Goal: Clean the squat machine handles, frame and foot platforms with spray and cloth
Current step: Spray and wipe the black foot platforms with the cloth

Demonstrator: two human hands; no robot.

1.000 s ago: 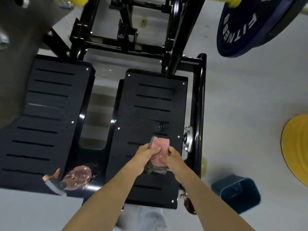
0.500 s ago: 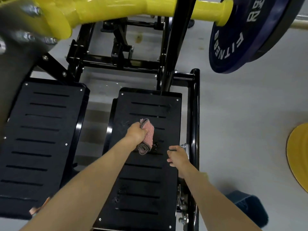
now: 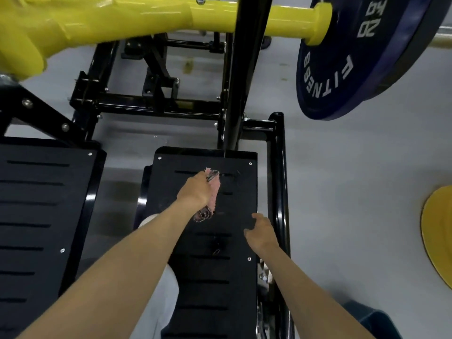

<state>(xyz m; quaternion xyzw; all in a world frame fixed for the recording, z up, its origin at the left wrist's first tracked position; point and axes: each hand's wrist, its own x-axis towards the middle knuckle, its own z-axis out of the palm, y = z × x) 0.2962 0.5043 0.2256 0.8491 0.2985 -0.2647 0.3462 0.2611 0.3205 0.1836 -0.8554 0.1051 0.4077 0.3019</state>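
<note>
Two black slotted foot platforms lie below me: the right one (image 3: 232, 265) under my arms, the left one (image 3: 39, 216) at the left edge. My left hand (image 3: 195, 192) grips a pink cloth (image 3: 213, 192) with a dark mesh edge and presses it on the upper part of the right platform. My right hand (image 3: 261, 233) hovers with loosely curled fingers over that platform's right edge, holding nothing. The black frame (image 3: 151, 104) runs across behind the platforms. No spray bottle shows.
A yellow lever arm (image 3: 122, 18) crosses the top and carries a dark blue 20 kg weight plate (image 3: 362, 59) at the upper right. A black upright post (image 3: 244, 69) rises from the right platform. A yellow disc (image 3: 440, 233) and a blue block (image 3: 374, 321) lie on the grey floor.
My left hand has pushed the cloth up the right platform toward its far end. My right hand let go of the cloth and stays near the platform's right edge. The view tilted upward.
</note>
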